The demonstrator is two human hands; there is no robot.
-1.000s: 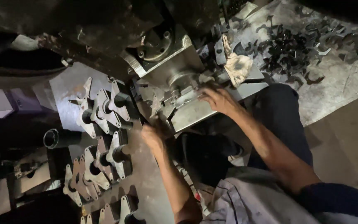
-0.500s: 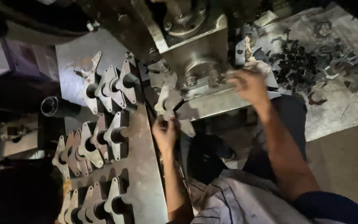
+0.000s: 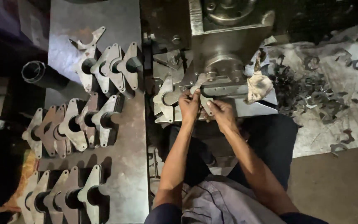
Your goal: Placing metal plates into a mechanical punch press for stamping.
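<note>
My left hand and my right hand meet at the front of a grey metal press machine. Both hold a flat forked metal piece against the machine's die area. Another flat metal blank lies on the machine bed just left of my left hand. My forearms reach up from the bottom of the view over my dark trousers.
A steel table on the left carries rows of upright metal brackets. A dark tube lies at its left edge. A rag hangs on the machine. Scrap metal offcuts litter a sheet at right.
My left hand rose from the table edge to the machine and joined my right hand on the metal piece. The view shifted so the machine sits higher and more centred.
</note>
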